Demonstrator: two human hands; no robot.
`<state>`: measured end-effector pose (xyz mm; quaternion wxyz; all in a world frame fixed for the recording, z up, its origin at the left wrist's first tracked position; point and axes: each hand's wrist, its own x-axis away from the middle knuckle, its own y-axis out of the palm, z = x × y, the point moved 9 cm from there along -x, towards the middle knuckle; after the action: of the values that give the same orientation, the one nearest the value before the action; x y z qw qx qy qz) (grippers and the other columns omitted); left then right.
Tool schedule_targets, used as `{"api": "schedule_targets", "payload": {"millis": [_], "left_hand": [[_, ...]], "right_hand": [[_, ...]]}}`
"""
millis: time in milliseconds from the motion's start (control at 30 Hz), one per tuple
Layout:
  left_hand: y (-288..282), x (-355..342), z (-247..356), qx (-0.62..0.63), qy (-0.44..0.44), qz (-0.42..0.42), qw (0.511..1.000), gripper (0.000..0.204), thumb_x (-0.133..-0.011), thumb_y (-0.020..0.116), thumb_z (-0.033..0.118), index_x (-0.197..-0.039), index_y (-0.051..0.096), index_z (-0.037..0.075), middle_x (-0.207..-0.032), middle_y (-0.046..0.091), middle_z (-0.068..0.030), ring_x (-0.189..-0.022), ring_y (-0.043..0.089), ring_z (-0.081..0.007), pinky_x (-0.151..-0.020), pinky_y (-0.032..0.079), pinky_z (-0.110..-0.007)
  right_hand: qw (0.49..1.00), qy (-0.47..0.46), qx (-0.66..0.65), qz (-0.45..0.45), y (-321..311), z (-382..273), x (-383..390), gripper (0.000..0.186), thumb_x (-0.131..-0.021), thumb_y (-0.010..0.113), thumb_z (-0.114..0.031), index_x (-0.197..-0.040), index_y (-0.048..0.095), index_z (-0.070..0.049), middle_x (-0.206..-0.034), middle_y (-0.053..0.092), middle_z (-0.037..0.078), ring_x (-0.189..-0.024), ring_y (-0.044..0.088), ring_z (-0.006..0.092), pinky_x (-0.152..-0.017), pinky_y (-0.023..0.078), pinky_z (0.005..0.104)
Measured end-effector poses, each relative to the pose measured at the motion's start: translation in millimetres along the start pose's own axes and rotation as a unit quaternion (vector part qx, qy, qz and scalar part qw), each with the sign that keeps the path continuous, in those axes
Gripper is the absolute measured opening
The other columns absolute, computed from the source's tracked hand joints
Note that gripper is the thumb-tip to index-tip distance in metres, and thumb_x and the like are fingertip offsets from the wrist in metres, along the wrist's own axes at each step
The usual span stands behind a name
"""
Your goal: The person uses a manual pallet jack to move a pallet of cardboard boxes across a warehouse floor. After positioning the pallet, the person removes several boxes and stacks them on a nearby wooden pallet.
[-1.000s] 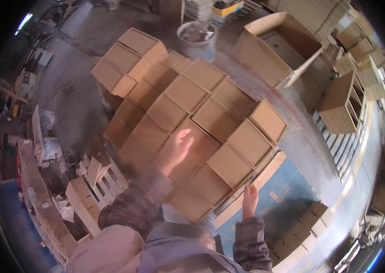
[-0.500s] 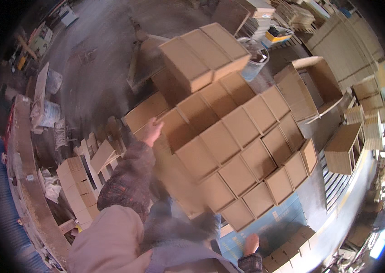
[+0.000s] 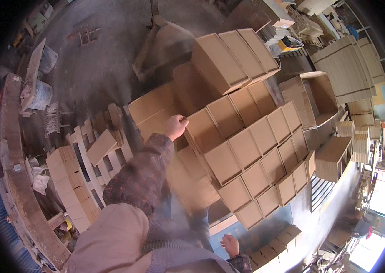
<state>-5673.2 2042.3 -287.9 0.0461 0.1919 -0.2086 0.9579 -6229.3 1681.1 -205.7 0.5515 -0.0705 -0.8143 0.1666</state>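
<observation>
A large stack of brown wooden-board boxes [image 3: 258, 157], with thin dividing edges, fills the middle. Its upper row holds open compartments [image 3: 222, 117]. My left hand [image 3: 177, 127] reaches out with its fingers closed over the near-left corner of that open row. Low in the picture, my right hand [image 3: 230, 245] hangs with loosely bent fingers and nothing in it, in front of a blue sheet [image 3: 242, 230] beneath the stack. Another block of boxes [image 3: 233, 59] rests tilted on the far side of the stack. A blurred tan panel [image 3: 192, 177] lies between the stack and my body.
An open carton [image 3: 310, 100] and a wooden box unit [image 3: 333, 157] stand to the right. At the left are a pallet [image 3: 94, 159], stacked boards [image 3: 72, 186] and a long brown ledge [image 3: 17, 182]. Bundled flat sheets [image 3: 344, 68] lean at the far right.
My left hand has gone from spread fingers near the corner to closed on the open row's edge. My right hand has shifted left in the picture. The whole view has turned somewhat.
</observation>
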Motion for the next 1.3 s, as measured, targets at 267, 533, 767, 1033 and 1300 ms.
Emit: {"api": "schedule_targets", "payload": {"millis": [267, 533, 767, 1033, 1300], "left_hand": [[-4, 1, -2, 0.010, 0.014, 0.052, 0.998, 0.029, -0.087, 0.063, 0.031, -0.096, 0.072, 0.004, -0.088, 0.072, -0.0153, -0.083, 0.069, -0.0331, -0.073, 0.053, -0.042], [-14, 18, 24, -0.015, 0.036, 0.049, 0.998, 0.035, -0.092, 0.060, 0.033, -0.100, 0.069, 0.000, -0.091, 0.072, -0.0147, -0.078, 0.070, -0.0291, -0.071, 0.054, -0.039], [-10, 57, -94, 0.256, -0.125, 0.138, 0.949, 0.034, -0.099, 0.054, 0.036, -0.100, 0.057, 0.001, -0.076, 0.061, -0.0064, -0.061, 0.063, -0.0140, -0.051, 0.050, -0.028], [53, 120, -211, 0.319, -0.214, 0.106, 0.917, 0.032, -0.100, 0.056, 0.031, -0.113, 0.056, 0.002, -0.095, 0.063, -0.0100, -0.079, 0.065, -0.0176, -0.071, 0.055, -0.032], [-17, 64, 26, 0.197, 0.066, 0.130, 0.970, 0.046, -0.095, 0.062, 0.036, -0.125, 0.056, 0.000, -0.107, 0.066, -0.0135, -0.089, 0.067, -0.0209, -0.075, 0.053, -0.033]], "right_hand": [[0.999, 0.046, -0.001, -0.011, 6, 27, 9, 0.036, -0.092, 0.060, -0.019, -0.119, 0.062, 0.004, -0.096, 0.071, 0.015, -0.079, 0.072, 0.0209, -0.064, 0.057, 0.0302], [0.998, 0.043, -0.043, -0.034, 20, 35, 8, 0.037, -0.092, 0.061, -0.019, -0.119, 0.060, 0.006, -0.097, 0.069, 0.014, -0.080, 0.071, 0.0212, -0.066, 0.057, 0.0300], [0.996, 0.051, 0.004, -0.067, 27, 34, -6, 0.033, -0.093, 0.059, -0.019, -0.115, 0.063, 0.004, -0.094, 0.070, 0.012, -0.078, 0.071, 0.0197, -0.065, 0.056, 0.0303], [0.987, 0.049, 0.095, -0.120, 44, 54, -32, 0.030, -0.092, 0.060, -0.017, -0.115, 0.063, 0.004, -0.095, 0.070, 0.013, -0.078, 0.071, 0.0193, -0.066, 0.057, 0.0314], [0.990, 0.028, 0.099, -0.093, 34, 20, -40, 0.031, -0.093, 0.061, -0.019, -0.116, 0.063, 0.001, -0.096, 0.071, 0.013, -0.081, 0.072, 0.0186, -0.066, 0.057, 0.0314]]}}
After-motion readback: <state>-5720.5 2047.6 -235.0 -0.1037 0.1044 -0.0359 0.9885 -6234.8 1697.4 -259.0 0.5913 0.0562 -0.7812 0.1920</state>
